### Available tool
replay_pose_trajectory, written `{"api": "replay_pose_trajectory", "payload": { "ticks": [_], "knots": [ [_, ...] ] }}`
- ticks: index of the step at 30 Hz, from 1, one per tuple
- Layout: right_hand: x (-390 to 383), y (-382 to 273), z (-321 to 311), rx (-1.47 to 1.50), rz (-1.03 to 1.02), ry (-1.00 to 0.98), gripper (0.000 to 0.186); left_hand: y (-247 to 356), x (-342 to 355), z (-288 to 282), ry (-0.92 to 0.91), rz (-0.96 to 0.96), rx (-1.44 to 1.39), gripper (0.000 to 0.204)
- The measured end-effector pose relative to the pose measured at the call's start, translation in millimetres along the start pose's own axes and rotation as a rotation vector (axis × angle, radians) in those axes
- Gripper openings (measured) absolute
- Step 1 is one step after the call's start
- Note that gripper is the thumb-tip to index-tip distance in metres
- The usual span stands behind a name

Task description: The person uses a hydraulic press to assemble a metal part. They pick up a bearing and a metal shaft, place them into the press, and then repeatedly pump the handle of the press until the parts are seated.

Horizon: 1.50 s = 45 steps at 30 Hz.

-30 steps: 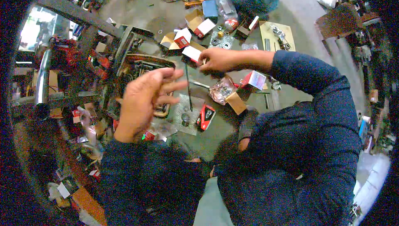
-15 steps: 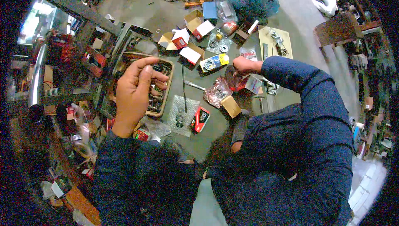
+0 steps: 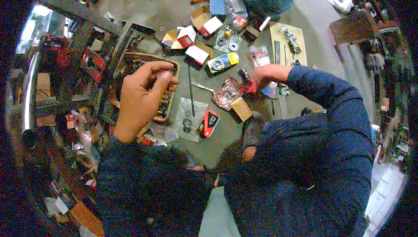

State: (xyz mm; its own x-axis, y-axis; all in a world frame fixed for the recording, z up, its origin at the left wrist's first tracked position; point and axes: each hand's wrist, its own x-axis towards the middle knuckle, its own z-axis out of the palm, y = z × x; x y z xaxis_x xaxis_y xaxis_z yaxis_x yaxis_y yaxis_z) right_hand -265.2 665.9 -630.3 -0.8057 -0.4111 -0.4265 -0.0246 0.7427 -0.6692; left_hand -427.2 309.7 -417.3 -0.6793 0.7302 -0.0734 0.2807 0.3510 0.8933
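My left hand (image 3: 141, 95) is raised over a tan-rimmed tray (image 3: 165, 118) of metal parts. Its fingers curl in toward the thumb, and whatever sits between them, if anything, is too small to make out. My right hand (image 3: 266, 75) reaches down, fingers closed, beside a ribbed metal part (image 3: 244, 75) and a red piece (image 3: 250, 88). Its fingertips are partly hidden, so what they grip is unclear. Just left of that lie a crumpled clear plastic bag (image 3: 227, 94) and an open brown box (image 3: 241, 108).
Open boxes (image 3: 198, 54), a blue-yellow box (image 3: 223, 62) and bagged bearings (image 3: 228, 44) cover the floor ahead. A long thin rod (image 3: 190, 91) reaches to bubble wrap (image 3: 189, 130) beside a red-black box (image 3: 210, 123). A tan board (image 3: 300, 32) with metal parts lies right. Metal racks stand left.
My left thumb has come nearer the curled fingers. My right hand has shifted lower and slightly right, and the ribbed metal part now shows clearly beside it.
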Motion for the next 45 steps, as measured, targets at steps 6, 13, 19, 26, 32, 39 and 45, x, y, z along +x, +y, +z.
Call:
{"api": "replay_pose_trajectory", "payload": {
  "ticks": [6,13,19,26,32,39,45],
  "knots": [
    [5,-63,-74,-0.152,0.109,-0.149,0.035,-12,3,-18,-0.028,-0.335,-0.325,0.023],
    [32,-215,-156,-0.292,-0.1,0.371,0.048,-33,5,-32,0.061,-0.572,-0.934,0.064],
    [86,-288,-171,-0.312,-0.574,0.508,0.05,-6,-1,-61,-0.057,-0.157,-1.126,0.078],
    [120,-316,-173,-0.401,-0.728,0.745,0.06,-8,-3,-92,0.108,0.046,-0.98,0.064],
    [136,-310,-154,-0.417,-0.675,0.925,0.039,-16,6,-87,0.314,0.044,-0.893,0.062],
    [145,-282,-103,-0.486,-0.574,1.266,0.017,-54,29,-91,0.338,-0.062,-0.903,0.026],
    [162,-277,-46,-0.376,-0.551,1.403,0.015,-58,17,-94,0.5,-0.183,-1.029,0.024]
  ]
}}
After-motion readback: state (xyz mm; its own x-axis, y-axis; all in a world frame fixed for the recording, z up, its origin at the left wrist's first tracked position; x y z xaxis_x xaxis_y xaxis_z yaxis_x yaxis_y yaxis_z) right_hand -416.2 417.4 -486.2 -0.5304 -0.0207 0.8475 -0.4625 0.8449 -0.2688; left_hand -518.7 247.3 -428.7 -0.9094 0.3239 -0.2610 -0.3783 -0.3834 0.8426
